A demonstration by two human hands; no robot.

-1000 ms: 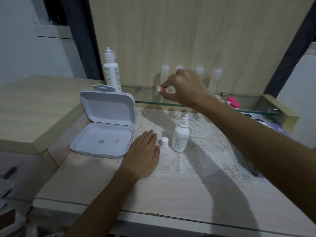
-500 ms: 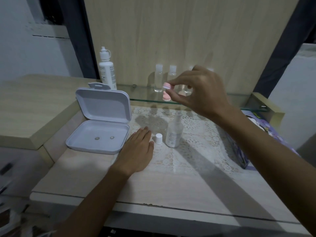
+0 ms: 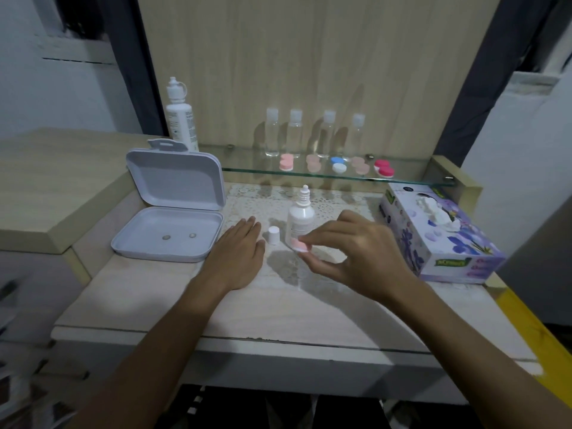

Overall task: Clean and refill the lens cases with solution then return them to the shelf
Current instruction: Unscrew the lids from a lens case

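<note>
Your pale bench [image 3: 278, 311] carries a lace mat, with the glass shelf [image 3: 402, 178] of lens cases at 12 o'clock. Your right hand [image 3: 356, 252] has its grip pinched on a pink lens case [image 3: 299, 244], touching the uncapped solution bottle [image 3: 301, 216] behind it. Your left hand [image 3: 236, 258] lies flat, fingers straight; its 9 o'clock holds an open white box [image 3: 167, 233], and the loose cap [image 3: 274, 234] stands just at 1 o'clock.

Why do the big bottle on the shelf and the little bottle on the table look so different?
The tall solution bottle stands on the glass shelf with its cap on. The small dropper bottle stands lower, on the lace mat, with its tip bare; its white cap sits beside it. The small one is much shorter. Both are white, upright and labelled.
</note>
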